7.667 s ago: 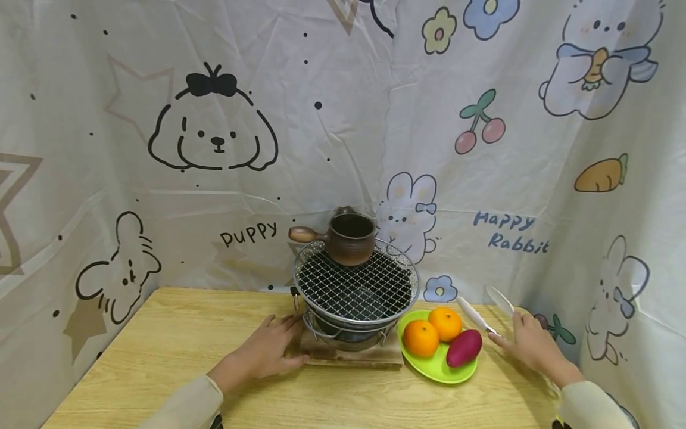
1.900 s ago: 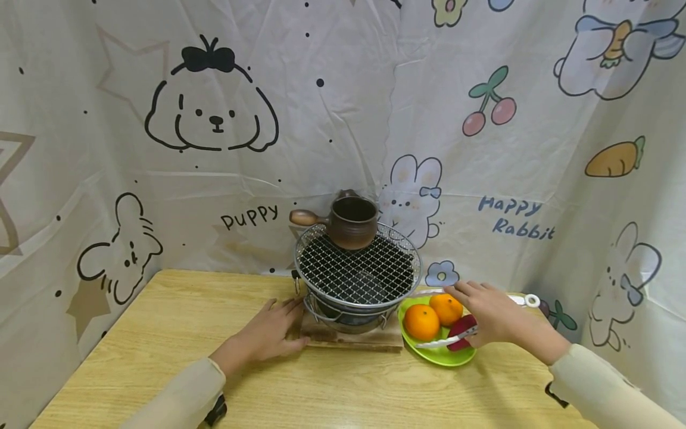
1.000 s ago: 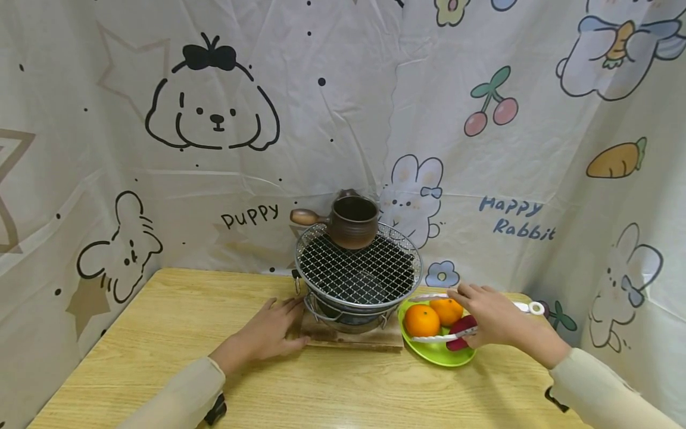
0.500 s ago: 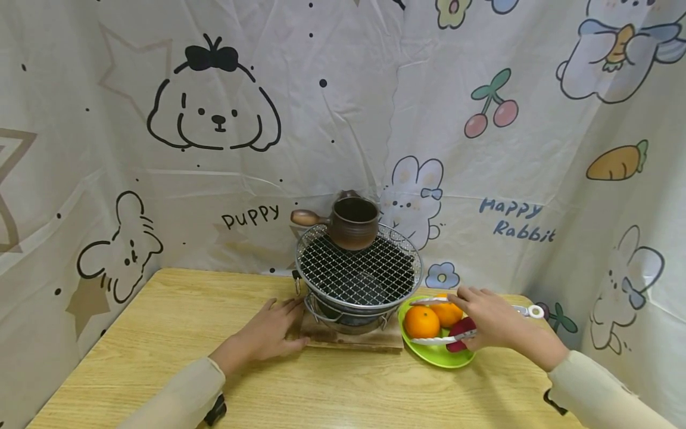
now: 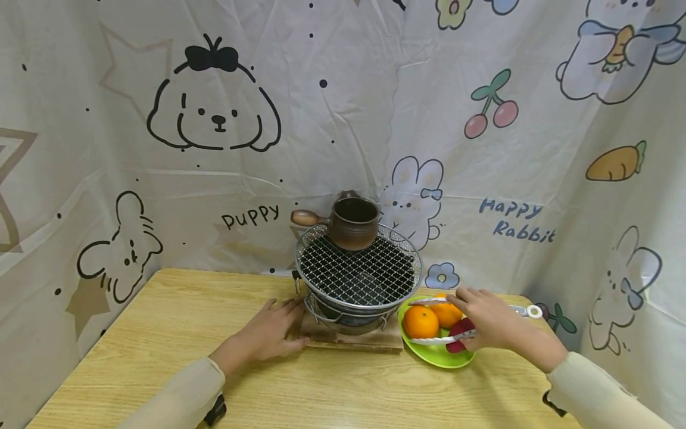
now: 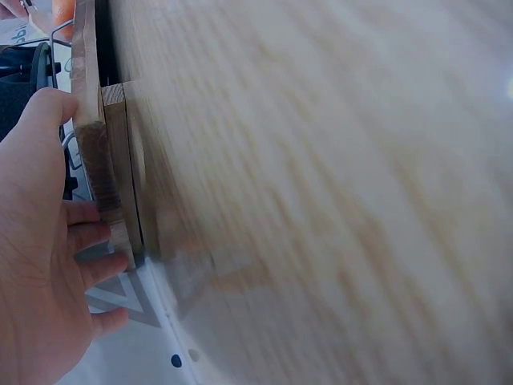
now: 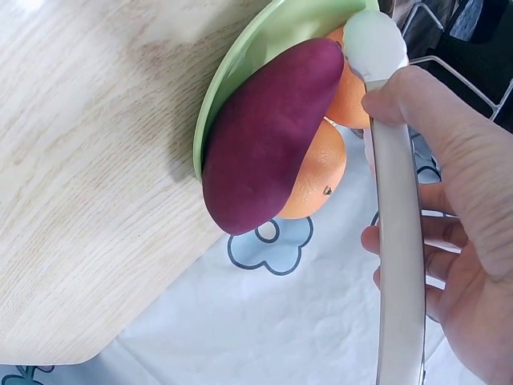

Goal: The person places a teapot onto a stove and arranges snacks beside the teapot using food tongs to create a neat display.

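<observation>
My right hand (image 5: 490,319) grips a pair of white-tipped tongs (image 5: 434,341) above the green plate (image 5: 442,360). The tongs' arms are spread, one on each side of the front orange (image 5: 421,322); whether they touch it I cannot tell. Behind lies a second orange (image 5: 449,314), partly covered by an arm and my fingers. A purple sweet potato (image 7: 272,136) sits at the plate's right side, half hidden in the head view. With fairly straight fingers and thumb, my left hand (image 5: 270,333) touches the left end of the wooden board (image 5: 354,341) under the grill.
On the board stands a small round grill (image 5: 359,268) with a wire mesh top. A brown clay pot (image 5: 354,223) with a side handle sits at the back of the mesh. A printed curtain (image 5: 321,149) hangs behind the wooden table (image 5: 311,393).
My right hand has carried the tongs leftward from beside the plate to over it, and their arms now flank the front orange. Over the last half second little moves. The left hand stays put.
</observation>
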Motion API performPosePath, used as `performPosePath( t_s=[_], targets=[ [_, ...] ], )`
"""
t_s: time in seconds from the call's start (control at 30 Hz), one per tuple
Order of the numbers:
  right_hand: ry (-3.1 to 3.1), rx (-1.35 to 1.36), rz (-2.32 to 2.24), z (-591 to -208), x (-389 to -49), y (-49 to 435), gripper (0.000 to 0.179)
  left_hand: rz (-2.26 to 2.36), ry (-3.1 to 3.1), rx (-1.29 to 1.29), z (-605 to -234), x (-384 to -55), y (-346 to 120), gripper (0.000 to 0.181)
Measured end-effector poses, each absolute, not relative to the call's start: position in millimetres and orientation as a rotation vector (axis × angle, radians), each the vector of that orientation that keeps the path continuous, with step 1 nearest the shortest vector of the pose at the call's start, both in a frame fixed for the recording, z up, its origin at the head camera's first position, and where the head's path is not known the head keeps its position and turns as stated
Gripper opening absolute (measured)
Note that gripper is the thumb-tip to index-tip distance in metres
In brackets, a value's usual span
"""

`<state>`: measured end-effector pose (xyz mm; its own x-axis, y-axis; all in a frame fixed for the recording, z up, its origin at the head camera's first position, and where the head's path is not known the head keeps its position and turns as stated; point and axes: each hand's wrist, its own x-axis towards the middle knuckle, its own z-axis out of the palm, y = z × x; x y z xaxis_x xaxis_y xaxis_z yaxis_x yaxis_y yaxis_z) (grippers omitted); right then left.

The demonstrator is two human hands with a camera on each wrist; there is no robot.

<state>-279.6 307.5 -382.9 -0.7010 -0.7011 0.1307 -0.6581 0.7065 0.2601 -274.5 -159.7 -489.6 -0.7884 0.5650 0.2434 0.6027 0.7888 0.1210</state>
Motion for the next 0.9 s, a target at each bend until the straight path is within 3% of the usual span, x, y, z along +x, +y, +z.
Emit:
performPosePath(
  t_s=[0.9],
  targets=[
    [-2.664,1.089,-0.297,-390.6,-279.3,308.4,0.085,-0.283,-2.792,-0.916,-488.8,-273.7,-159.5,0.08]
  ],
)
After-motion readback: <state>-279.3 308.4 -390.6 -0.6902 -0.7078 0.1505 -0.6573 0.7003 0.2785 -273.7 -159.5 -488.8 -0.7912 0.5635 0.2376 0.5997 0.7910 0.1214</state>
